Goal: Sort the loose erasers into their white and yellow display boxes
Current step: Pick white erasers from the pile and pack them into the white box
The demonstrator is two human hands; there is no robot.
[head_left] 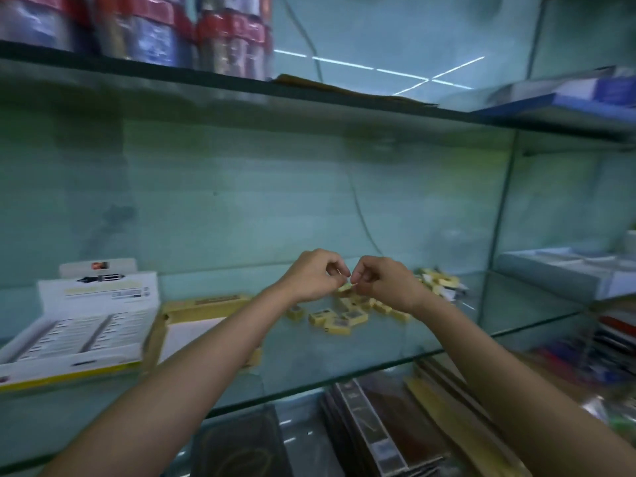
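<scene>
Where loose erasers (pixel 339 320) lie, a glass shelf (pixel 395 349) spans teal walls.

Pale yellow with dark printed labels is seen on the loose erasers (pixel 339 320) scattered on the green-tinted glass shelf (pixel 378 352). At nine o'clock from them, a white display box (pixel 79 325) is shown, marked with grey rows and edged in yellow along its front. Just beside it, a yellow display box (pixel 203 311) with a pale inside is seen. At eleven o'clock, on the upper shelf, red and blue wrapping is seen on the packets (pixel 144 29), though blurred.
</scene>
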